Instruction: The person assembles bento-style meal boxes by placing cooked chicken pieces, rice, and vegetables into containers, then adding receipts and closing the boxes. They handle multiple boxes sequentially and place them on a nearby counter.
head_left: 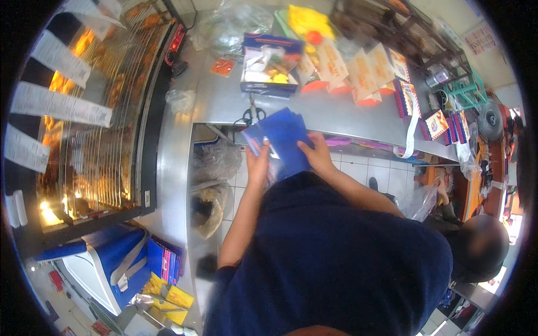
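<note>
Between my two hands is a blue flat-folded carton [286, 137], with scalloped upper edges and a printed, lighter panel at its left side. My left hand [258, 166] closes on its lower left, thumb up along the panel. My right hand [318, 152] pinches the right edge between thumb and fingers. It is held before my body at the counter's front edge; whether it is one carton or several stacked is hard to tell. Black-handled scissors [253, 113] lie on the counter just beyond it. Behind them stands an open blue box [269, 84] with wrapped items inside.
Paper food sleeves [358, 75] stand along the steel counter [218, 103], with small printed boxes [434, 124] farther right. A lit glass-fronted rotisserie [101, 134] is at left, with paper slips hanging before it. Yellow cartons [171, 302] lie lower left. Another person [476, 246] is at right.
</note>
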Motion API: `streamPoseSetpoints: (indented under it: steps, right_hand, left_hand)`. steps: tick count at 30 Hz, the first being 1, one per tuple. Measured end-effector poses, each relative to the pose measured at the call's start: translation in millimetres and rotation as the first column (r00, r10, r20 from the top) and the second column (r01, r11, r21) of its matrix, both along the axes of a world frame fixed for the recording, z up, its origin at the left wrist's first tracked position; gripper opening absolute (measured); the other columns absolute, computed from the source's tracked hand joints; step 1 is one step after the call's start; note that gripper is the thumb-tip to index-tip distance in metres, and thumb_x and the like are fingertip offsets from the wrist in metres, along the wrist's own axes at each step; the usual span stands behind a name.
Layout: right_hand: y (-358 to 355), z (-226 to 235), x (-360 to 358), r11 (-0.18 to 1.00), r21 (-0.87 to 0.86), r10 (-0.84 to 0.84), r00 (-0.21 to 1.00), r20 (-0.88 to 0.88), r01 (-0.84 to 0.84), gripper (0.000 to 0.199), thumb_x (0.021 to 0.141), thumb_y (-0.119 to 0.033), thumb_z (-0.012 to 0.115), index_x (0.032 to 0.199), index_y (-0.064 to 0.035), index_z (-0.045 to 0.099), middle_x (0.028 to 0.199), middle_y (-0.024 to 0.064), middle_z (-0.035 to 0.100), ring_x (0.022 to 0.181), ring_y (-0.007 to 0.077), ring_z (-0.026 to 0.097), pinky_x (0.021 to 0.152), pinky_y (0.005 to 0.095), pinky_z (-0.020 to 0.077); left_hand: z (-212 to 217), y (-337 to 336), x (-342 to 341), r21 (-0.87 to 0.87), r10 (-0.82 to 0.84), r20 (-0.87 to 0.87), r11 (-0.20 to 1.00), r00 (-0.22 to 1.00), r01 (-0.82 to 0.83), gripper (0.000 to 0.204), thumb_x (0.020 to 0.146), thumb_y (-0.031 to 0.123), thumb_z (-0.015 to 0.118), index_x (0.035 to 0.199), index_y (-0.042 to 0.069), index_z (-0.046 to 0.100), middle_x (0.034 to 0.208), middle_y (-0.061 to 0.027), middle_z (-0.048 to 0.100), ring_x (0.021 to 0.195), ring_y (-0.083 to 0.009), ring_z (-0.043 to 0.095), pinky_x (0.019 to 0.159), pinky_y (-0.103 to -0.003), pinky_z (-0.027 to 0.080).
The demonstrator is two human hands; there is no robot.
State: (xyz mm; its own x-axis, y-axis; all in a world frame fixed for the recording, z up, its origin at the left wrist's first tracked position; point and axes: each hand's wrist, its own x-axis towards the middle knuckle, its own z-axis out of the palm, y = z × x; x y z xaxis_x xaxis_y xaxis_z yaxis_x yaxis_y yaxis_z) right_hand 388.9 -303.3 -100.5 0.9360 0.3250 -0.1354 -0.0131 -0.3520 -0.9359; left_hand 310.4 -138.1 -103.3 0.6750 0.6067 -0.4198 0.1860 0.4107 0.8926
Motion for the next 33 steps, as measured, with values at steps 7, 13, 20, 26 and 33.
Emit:
streamPoseSetpoints:
  steps: [7, 13, 20, 26, 33]
  right_hand:
    - [-71.0, -41.3, 30.8, 0.788, 0.242, -0.480, 0.811, -0.334, 0.566, 0.033, 0.087, -0.014, 0.065, 0.107, -0.0043, 0.041, 0.095, 0.0098, 0.056, 0.085, 0.0158, 0.054, 0.076, 0.0304, 0.0465]
    - [-76.1, -46.1, 83.9, 0.750, -0.067, -0.655, 0.753, 0.064, 0.658, 0.039, 0.085, -0.024, 0.067, 0.103, -0.0021, 0.041, 0.087, 0.0139, 0.056, 0.079, 0.0222, 0.055, 0.070, 0.0335, 0.0443]
    - [-110.3, -15.1, 99.1, 0.766, -0.284, -0.361, 0.750, 0.554, 0.577, 0.029, 0.086, -0.030, 0.062, 0.089, -0.0011, 0.057, 0.080, 0.0166, 0.057, 0.070, 0.0317, 0.055, 0.068, 0.0399, 0.0440]
    - [-140.3, 45.6, 91.7, 0.992, 0.082, -0.097, 0.994, 0.058, 0.092, 0.027, 0.090, -0.023, 0.058, 0.100, 0.0016, 0.055, 0.078, 0.0132, 0.062, 0.072, 0.0251, 0.061, 0.067, 0.0349, 0.0467]
    - [-112.1, 76.5, 95.4, 0.923, 0.067, 0.324, 0.861, 0.392, -0.378, 0.104, 0.067, -0.020, 0.081, 0.141, 0.0019, 0.011, 0.121, 0.0215, 0.046, 0.112, 0.0289, 0.049, 0.097, 0.0388, 0.0370]
  left_hand:
    - [-25.7, -47.2, 77.8, 0.256, -0.484, -0.126, 0.827, 0.866, 0.500, 0.059, 0.085, 0.033, 0.066, 0.124, -0.006, 0.045, 0.099, -0.0153, 0.060, 0.084, -0.0189, 0.059, 0.069, -0.030, 0.048]
    - [-18.1, -99.6, 90.3, 0.825, -0.395, -0.286, 0.362, 0.873, 0.434, 0.067, 0.078, 0.025, 0.067, 0.131, -0.004, 0.038, 0.130, -0.0276, 0.036, 0.118, -0.0435, 0.035, 0.102, -0.049, 0.027]
    - [-20.4, -139.2, 87.8, 0.825, -0.341, -0.364, 0.313, 0.866, 0.470, 0.081, 0.077, 0.027, 0.069, 0.139, -0.002, 0.025, 0.136, -0.0286, 0.026, 0.120, -0.0434, 0.033, 0.102, -0.048, 0.028]
    - [9.4, -123.0, 80.0, 0.517, -0.247, -0.063, 0.821, 0.967, 0.243, 0.055, 0.085, 0.021, 0.063, 0.129, -0.002, 0.040, 0.114, -0.0213, 0.051, 0.104, -0.0306, 0.051, 0.088, -0.038, 0.042]
    - [93.3, -126.0, 48.1, 0.409, -0.443, -0.008, 0.817, 0.897, 0.407, 0.026, 0.086, 0.014, 0.063, 0.106, -0.002, 0.061, 0.097, -0.0113, 0.064, 0.087, -0.0210, 0.060, 0.075, -0.030, 0.047]
